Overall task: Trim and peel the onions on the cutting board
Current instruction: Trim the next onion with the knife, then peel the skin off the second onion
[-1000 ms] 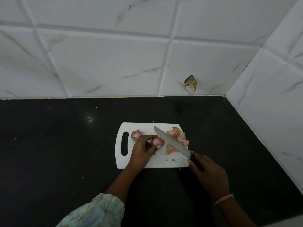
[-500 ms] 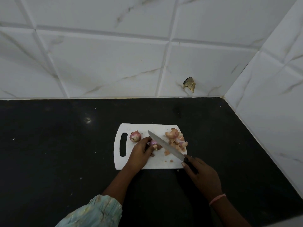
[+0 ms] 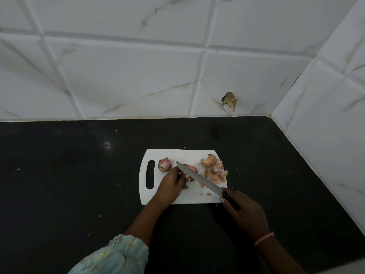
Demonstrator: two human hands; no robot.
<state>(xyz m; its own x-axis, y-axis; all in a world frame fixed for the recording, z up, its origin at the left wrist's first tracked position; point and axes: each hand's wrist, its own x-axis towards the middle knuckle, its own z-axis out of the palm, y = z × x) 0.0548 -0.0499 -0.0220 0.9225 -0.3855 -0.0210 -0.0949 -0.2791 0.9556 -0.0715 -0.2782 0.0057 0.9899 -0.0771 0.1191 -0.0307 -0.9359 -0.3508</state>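
Observation:
A white cutting board [image 3: 189, 196] with a handle slot on its left lies on the black counter. My left hand [image 3: 170, 184] grips a red onion [image 3: 192, 169] at the board's middle. My right hand [image 3: 243, 210] holds a knife [image 3: 199, 177] by its black handle, and the blade lies slanted across that onion, tip toward the upper left. A second red onion [image 3: 164, 164] sits loose near the handle slot. A heap of onion peels and trimmings [image 3: 214, 169] covers the board's right end.
The black counter [image 3: 79, 184] stretches wide to the left and in front of the board. White marble-look tiled walls [image 3: 138, 76] close off the back and the right side. A chipped hole [image 3: 229, 100] marks the back wall above the board.
The knife has slid left across the held onion, its tip now closer to the loose onion. My left hand has kept its grip on the onion.

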